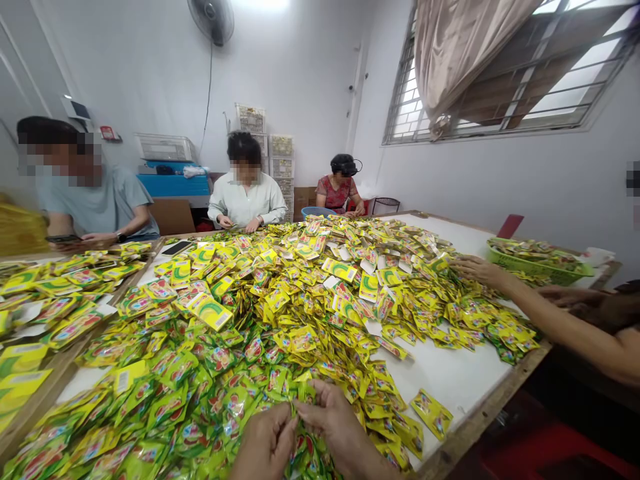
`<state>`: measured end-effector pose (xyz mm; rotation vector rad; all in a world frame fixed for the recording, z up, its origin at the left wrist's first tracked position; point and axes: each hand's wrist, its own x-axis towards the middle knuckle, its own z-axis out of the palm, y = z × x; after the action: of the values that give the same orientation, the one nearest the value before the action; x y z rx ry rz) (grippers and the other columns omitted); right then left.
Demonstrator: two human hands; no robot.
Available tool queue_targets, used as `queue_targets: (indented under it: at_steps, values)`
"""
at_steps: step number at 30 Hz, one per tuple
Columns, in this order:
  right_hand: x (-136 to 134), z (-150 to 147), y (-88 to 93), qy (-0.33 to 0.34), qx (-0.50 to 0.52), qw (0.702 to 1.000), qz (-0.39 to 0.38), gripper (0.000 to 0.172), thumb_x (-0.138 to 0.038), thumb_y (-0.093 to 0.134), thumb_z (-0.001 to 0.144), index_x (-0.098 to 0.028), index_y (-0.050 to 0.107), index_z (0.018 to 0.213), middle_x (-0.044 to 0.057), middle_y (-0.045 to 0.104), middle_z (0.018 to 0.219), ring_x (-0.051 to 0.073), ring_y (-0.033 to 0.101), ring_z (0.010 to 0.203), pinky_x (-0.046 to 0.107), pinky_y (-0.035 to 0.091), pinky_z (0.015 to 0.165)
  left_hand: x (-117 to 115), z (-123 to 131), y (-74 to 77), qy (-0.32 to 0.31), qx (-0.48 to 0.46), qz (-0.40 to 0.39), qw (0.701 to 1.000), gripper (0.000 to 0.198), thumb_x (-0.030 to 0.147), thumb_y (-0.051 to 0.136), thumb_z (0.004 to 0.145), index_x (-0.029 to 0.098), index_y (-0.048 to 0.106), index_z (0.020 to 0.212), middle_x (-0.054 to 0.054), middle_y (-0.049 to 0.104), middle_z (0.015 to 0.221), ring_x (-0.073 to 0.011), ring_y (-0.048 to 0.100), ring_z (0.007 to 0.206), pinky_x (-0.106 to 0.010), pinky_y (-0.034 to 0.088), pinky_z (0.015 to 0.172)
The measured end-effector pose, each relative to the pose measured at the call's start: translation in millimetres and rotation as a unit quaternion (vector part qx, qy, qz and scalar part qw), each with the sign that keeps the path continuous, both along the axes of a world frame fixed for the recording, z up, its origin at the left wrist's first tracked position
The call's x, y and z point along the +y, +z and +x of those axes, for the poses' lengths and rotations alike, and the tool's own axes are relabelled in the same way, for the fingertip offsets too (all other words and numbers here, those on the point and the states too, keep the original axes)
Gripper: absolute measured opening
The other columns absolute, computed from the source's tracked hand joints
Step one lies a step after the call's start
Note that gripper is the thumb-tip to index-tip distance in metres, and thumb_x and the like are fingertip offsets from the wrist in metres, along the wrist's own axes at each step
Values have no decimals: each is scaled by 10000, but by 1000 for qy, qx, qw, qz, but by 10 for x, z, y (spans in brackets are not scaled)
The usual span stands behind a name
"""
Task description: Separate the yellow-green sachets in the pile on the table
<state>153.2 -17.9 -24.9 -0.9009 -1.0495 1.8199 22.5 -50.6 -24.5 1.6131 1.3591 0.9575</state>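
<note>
A wide heap of small yellow-green sachets [280, 313] covers the white table [450, 373]. At the near edge my left hand [267, 443] and my right hand [333, 423] meet fingertip to fingertip over the pile. Both are closed in a pinch on a thin sachet [296, 408] held between them. More sachets lie directly under my wrists.
A co-worker's arm [530, 307] reaches into the pile from the right, beside a green basket [543, 270] of sachets. Three people sit at the far side. A phone [176, 248] lies on the table. A second table [45, 393] with sachets stands to the left.
</note>
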Motion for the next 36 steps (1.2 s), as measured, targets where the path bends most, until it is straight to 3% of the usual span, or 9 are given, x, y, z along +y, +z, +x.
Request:
queue_targets:
  at_steps: [3,6,12,16,19,21,26,32,36]
  values:
    - [6,47,-108,21,34,997,-71,338,-429,731,572,-144,563,640,-49,446,550,66,378,474,197,326,487,-6,19,39,-58,10,-30,998,387,454,441,757,214,286,495,43,298,500,-125,263,497,-266,199,497]
    - [60,82,-149,-54,-77,995,40,329,-443,698,612,-155,539,626,-58,417,522,73,361,470,196,290,464,7,37,16,-69,-45,-93,992,422,546,460,722,213,356,486,46,332,476,-115,292,468,-250,216,477]
    - [130,-56,-61,-10,-254,948,193,248,-362,489,798,-177,563,651,-17,510,574,127,467,531,226,353,496,110,5,-181,104,-173,-179,963,451,634,594,567,192,506,547,-10,591,459,-186,555,462,-267,389,478]
    - [371,-8,40,-104,-420,820,375,292,-128,398,796,-199,594,1000,63,628,961,200,532,899,311,369,778,175,-110,-149,176,-245,-190,934,400,556,675,534,181,551,599,-22,649,498,-203,611,547,-275,451,538]
    - [703,88,58,-49,-514,721,463,541,-13,496,622,-250,556,1104,57,575,1165,250,448,1087,378,285,864,178,-141,-70,191,-249,-205,927,354,490,685,563,197,491,517,-7,623,449,-166,571,466,-244,415,486]
    - [891,116,44,-8,-540,696,474,457,-9,540,579,-255,624,954,34,636,1059,253,485,1031,386,273,850,172,-137,-45,191,-243,-193,931,340,474,702,543,191,513,531,20,593,426,-150,537,432,-233,384,454]
    - [863,46,77,-92,-536,712,444,271,-121,367,828,-199,612,915,73,652,911,215,540,876,387,290,837,195,-188,-96,218,-228,-166,934,323,468,672,580,206,491,534,15,600,466,-175,570,508,-240,375,462]
    - [338,-39,152,63,-270,928,248,174,-355,491,801,-199,537,863,-26,545,685,135,495,603,222,370,542,183,-265,-118,158,-216,-169,949,344,497,622,592,216,451,492,5,577,418,-159,524,428,-260,377,480]
    - [244,-28,85,56,-295,916,267,95,-274,539,762,-191,567,797,-50,486,648,106,429,589,204,326,553,105,-249,-67,94,-220,-193,951,279,447,594,614,179,550,553,-16,620,494,-169,549,501,-260,384,509]
